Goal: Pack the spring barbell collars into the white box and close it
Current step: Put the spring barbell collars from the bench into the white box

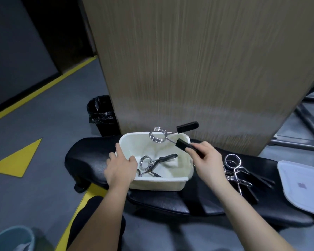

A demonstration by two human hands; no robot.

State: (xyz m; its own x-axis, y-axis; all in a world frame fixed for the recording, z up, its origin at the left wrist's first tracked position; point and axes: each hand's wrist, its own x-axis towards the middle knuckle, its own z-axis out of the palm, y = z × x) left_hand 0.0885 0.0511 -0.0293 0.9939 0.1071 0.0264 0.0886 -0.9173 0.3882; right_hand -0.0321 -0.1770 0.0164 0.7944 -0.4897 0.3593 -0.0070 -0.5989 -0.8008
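An open white box (158, 182) rests on a black padded bench (87, 160). My left hand (121, 166) grips the box's left rim, thumb inside. My right hand (206, 160) pinches one black handle of a chrome spring collar (158, 136) and holds it in the air over the box's far right corner. The collar's other black handle sticks out toward the wooden panel. Two collars (153, 164) lie in the bottom of the box. Several more collars (241, 173) are piled on the bench to the right of the box.
The box's white lid (304, 185) lies flat at the bench's right end. A tall wooden panel (207, 69) stands right behind the box. A black-lined bin (102, 115) sits on the grey floor at left, metal frame bars (308, 116) at right.
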